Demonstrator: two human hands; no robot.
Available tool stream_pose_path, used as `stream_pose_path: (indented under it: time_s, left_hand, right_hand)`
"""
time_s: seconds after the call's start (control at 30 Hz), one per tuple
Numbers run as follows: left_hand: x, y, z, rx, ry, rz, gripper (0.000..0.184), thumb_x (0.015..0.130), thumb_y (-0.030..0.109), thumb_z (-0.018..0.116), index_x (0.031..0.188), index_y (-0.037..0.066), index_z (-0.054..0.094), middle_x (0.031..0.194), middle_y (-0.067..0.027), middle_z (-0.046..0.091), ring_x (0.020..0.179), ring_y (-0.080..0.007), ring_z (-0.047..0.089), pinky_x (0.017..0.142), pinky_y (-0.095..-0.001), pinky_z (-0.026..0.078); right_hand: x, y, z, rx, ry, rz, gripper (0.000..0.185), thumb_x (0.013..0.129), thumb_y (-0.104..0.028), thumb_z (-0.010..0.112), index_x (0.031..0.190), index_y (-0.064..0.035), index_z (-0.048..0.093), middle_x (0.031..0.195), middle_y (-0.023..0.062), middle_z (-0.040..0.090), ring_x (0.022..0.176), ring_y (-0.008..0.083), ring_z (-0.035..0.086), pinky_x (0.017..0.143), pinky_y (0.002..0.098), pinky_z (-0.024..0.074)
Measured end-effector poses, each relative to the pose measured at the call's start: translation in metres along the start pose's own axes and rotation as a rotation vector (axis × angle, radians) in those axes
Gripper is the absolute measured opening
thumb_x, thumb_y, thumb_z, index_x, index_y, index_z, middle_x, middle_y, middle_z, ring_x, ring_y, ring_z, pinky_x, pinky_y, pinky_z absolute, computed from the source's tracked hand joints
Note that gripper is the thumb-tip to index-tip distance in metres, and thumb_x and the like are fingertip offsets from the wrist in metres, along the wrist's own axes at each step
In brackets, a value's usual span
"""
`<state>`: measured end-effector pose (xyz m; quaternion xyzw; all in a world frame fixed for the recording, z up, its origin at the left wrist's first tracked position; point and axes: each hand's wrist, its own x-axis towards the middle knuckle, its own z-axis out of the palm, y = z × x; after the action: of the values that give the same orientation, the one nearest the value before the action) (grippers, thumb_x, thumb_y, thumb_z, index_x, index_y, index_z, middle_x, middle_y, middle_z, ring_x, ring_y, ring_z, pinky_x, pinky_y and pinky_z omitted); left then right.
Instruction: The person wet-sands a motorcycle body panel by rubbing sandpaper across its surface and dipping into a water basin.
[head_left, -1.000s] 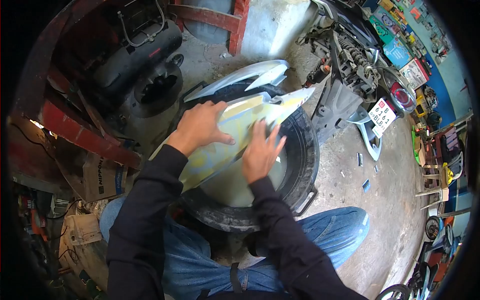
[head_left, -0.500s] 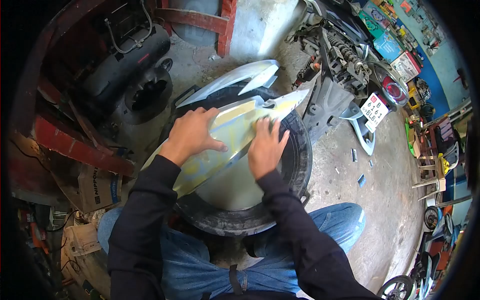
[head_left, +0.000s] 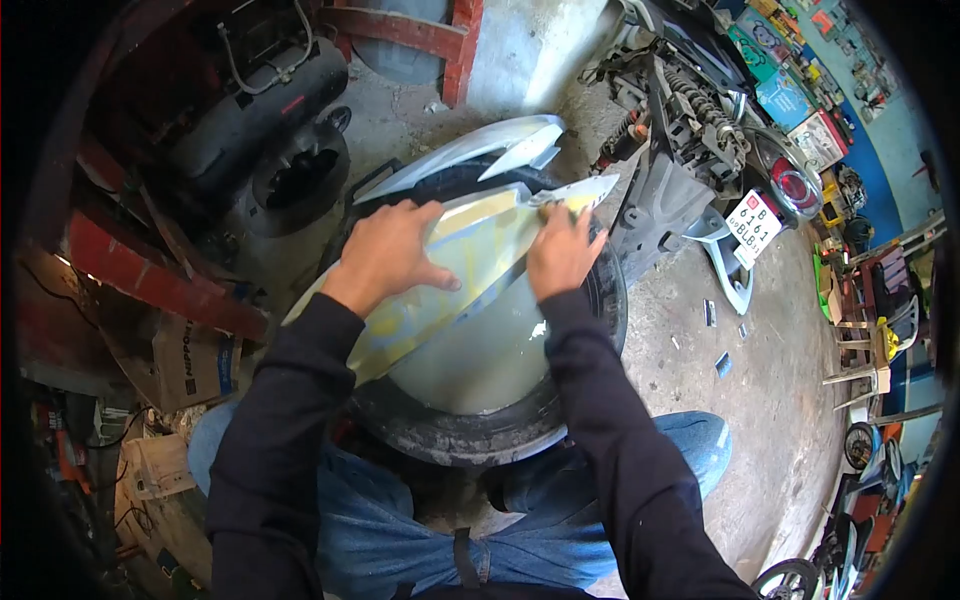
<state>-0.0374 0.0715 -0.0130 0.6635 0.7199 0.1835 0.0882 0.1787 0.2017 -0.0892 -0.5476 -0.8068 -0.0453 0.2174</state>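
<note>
A motorcycle body panel (head_left: pixel 478 252), with patchy yellow, grey and white paint, lies tilted across a black tub (head_left: pixel 450 435) of cloudy water (head_left: pixel 480 360). My left hand (head_left: pixel 390 255) grips the panel near its upper edge, fingers over that edge and thumb on the painted face. Toward the pointed right end, my right hand (head_left: pixel 566 250) presses its bent fingertips on the surface. Whatever is under those fingertips is mostly hidden. A second, pale panel (head_left: pixel 465 155) rests on the tub's far rim.
Right of the tub stands a partly stripped motorcycle with a number plate (head_left: pixel 750 230) and a shock absorber (head_left: pixel 690 105). Small blue scraps (head_left: pixel 723 364) lie on the concrete floor. At left are a dark tank (head_left: pixel 260 110), a red frame (head_left: pixel 165 290) and a cardboard box (head_left: pixel 190 365).
My right hand has slid right and slightly up along the panel toward its pointed end. More of the water shows beneath it. My left hand keeps its hold on the panel.
</note>
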Motion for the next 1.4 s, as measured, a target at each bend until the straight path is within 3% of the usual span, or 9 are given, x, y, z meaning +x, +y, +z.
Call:
stream_pose_path:
  time_s: [0.1,0.37,0.67,0.73,0.8,0.93,1.1,1.27,1.4]
  left_hand:
    - [-0.001,-0.003,-0.003,-0.027,-0.012,-0.024,0.082,0.058,0.054,0.091,0.123,0.011,0.066,0.105,-0.0184,0.069,0.103,-0.0416,0.067,0.087,-0.0515,0.054]
    - [-0.001,-0.004,-0.004,-0.003,-0.023,-0.024,0.085,0.058,0.053,0.091,0.128,0.012,0.065,0.111,-0.0178,0.069,0.107,-0.0400,0.067,0.089,-0.0508,0.055]
    - [-0.004,0.003,-0.006,0.013,-0.010,-0.051,0.087,0.057,0.052,0.092,0.130,0.013,0.064,0.112,-0.0176,0.069,0.107,-0.0399,0.067,0.091,-0.0501,0.055]
    - [-0.005,0.006,-0.005,0.013,-0.008,-0.052,0.087,0.057,0.052,0.092,0.130,0.013,0.064,0.112,-0.0177,0.069,0.107,-0.0399,0.067,0.091,-0.0501,0.055]
    - [-0.002,0.011,-0.011,0.037,-0.090,-0.086,0.086,0.058,0.051,0.092,0.129,0.013,0.064,0.113,-0.0176,0.068,0.108,-0.0398,0.066,0.090,-0.0503,0.055]
    - [-0.002,0.004,-0.005,0.025,-0.018,-0.037,0.085,0.059,0.052,0.092,0.129,0.012,0.064,0.114,-0.0175,0.068,0.109,-0.0395,0.066,0.090,-0.0510,0.055]
    - [-0.003,0.011,-0.009,0.038,-0.084,-0.072,0.086,0.058,0.052,0.092,0.130,0.012,0.064,0.114,-0.0182,0.068,0.108,-0.0392,0.066,0.091,-0.0495,0.055]
    - [-0.003,0.002,-0.005,-0.003,-0.011,-0.053,0.085,0.059,0.051,0.091,0.130,0.012,0.065,0.112,-0.0185,0.069,0.107,-0.0398,0.067,0.090,-0.0493,0.055]
    - [-0.003,0.005,-0.007,0.006,-0.038,-0.058,0.085,0.058,0.051,0.091,0.129,0.012,0.065,0.110,-0.0185,0.069,0.105,-0.0402,0.068,0.090,-0.0498,0.055]
  right_hand:
    - [-0.062,-0.019,0.003,0.114,0.142,-0.194,0.034,0.097,-0.013,0.054,0.128,-0.0075,0.067,0.144,0.0128,0.062,0.144,0.0448,0.043,0.115,0.0718,0.0251]
    - [-0.041,-0.005,0.015,0.044,0.226,-0.231,0.034,0.096,-0.012,0.054,0.128,-0.0110,0.066,0.136,0.0112,0.066,0.141,0.0421,0.047,0.113,0.0711,0.0277]
    - [-0.053,0.003,-0.002,0.017,0.114,-0.323,0.038,0.093,-0.018,0.060,0.130,-0.0085,0.066,0.141,0.0085,0.064,0.144,0.0386,0.045,0.115,0.0707,0.0260]
    - [-0.028,0.011,0.004,-0.006,0.202,-0.282,0.037,0.094,-0.017,0.059,0.129,-0.0084,0.066,0.140,0.0101,0.064,0.143,0.0398,0.046,0.115,0.0715,0.0254]
    - [0.004,0.014,-0.012,-0.050,0.005,-0.116,0.038,0.092,-0.017,0.061,0.129,-0.0119,0.066,0.141,0.0085,0.064,0.141,0.0360,0.048,0.114,0.0711,0.0269]
    - [-0.041,0.000,0.007,0.056,0.200,-0.234,0.030,0.096,-0.016,0.055,0.122,-0.0108,0.068,0.131,0.0091,0.069,0.140,0.0370,0.049,0.113,0.0721,0.0269]
    - [0.008,0.016,-0.019,-0.062,-0.015,-0.131,0.032,0.094,-0.020,0.060,0.124,-0.0091,0.067,0.131,0.0105,0.068,0.139,0.0388,0.049,0.113,0.0724,0.0265]
    - [-0.030,0.004,-0.013,0.073,0.161,-0.334,0.023,0.093,-0.017,0.060,0.114,-0.0093,0.066,0.117,0.0101,0.072,0.136,0.0403,0.050,0.111,0.0729,0.0285]
    - [0.015,0.023,-0.015,-0.001,0.050,-0.138,0.025,0.093,-0.010,0.056,0.114,-0.0125,0.069,0.117,0.0113,0.072,0.130,0.0392,0.055,0.111,0.0716,0.0297]
